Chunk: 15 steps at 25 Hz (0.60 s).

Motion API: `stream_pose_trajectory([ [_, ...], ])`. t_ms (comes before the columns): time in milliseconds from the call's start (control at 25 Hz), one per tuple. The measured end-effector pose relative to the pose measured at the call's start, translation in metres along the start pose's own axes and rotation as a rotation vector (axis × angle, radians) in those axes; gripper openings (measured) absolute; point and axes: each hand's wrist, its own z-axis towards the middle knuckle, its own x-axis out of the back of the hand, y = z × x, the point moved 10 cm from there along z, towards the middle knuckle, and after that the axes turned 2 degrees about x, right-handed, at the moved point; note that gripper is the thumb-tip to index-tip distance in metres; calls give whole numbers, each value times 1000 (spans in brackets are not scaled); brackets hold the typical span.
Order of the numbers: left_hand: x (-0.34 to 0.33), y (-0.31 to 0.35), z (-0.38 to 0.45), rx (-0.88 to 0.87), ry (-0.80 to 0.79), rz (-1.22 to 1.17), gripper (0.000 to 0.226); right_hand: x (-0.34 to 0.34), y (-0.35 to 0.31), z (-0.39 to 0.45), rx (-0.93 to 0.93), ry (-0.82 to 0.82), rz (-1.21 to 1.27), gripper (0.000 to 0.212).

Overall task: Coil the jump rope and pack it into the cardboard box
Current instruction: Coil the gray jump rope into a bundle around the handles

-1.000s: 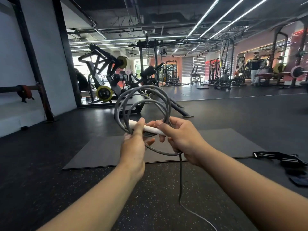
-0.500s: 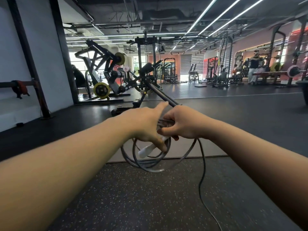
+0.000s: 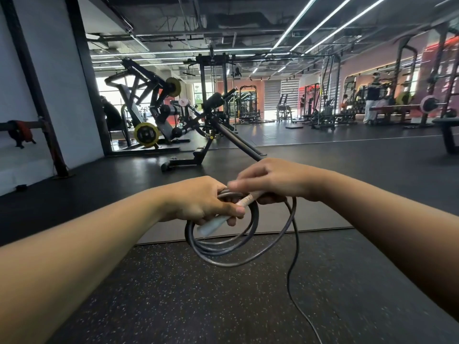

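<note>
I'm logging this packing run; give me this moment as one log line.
phase: coiling | left hand: grips coil and handle | right hand: on rope | jump rope: tail trailing | box: unseen

Single head-worn wide-angle view, forward and slightly down over outstretched forearms, close, toward the gym floor [image 3: 173,306].

Left hand [image 3: 201,199] and right hand [image 3: 270,180] meet above the floor [image 3: 173,294], the jump rope [image 3: 223,247] coils hanging beneath them, a mat [image 3: 310,214] just behind, gym machines [image 3: 149,115] farther back left.
</note>
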Motion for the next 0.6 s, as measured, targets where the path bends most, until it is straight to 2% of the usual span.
stream_pose_trajectory([
  [80, 2, -3, -3, 17, -29, 27, 22, 4, 13, -4, -91, 0, 107, 55],
  [200, 6, -18, -14, 63, -58, -21, 24, 29, 48, -18, -244, 88, 143, 72],
  [320, 27, -33, -25, 49, 62, -325, 29, 53, 87, -43, -334, 114, 200, 85],
  [360, 35, -37, -27, 25, 124, -482, 30, 57, 95, -50, -336, 130, 245, 81],
  [440, 48, -37, -28, -57, 259, -739, 30, 57, 104, -58, -324, 153, 318, 60],
  [520, 54, -34, -25, -138, 401, -850, 27, 47, 110, -60, -346, 160, 309, 45],
  [600, 57, -29, -23, -189, 507, -914, 26, 34, 109, -57, -368, 158, 273, 46],
])
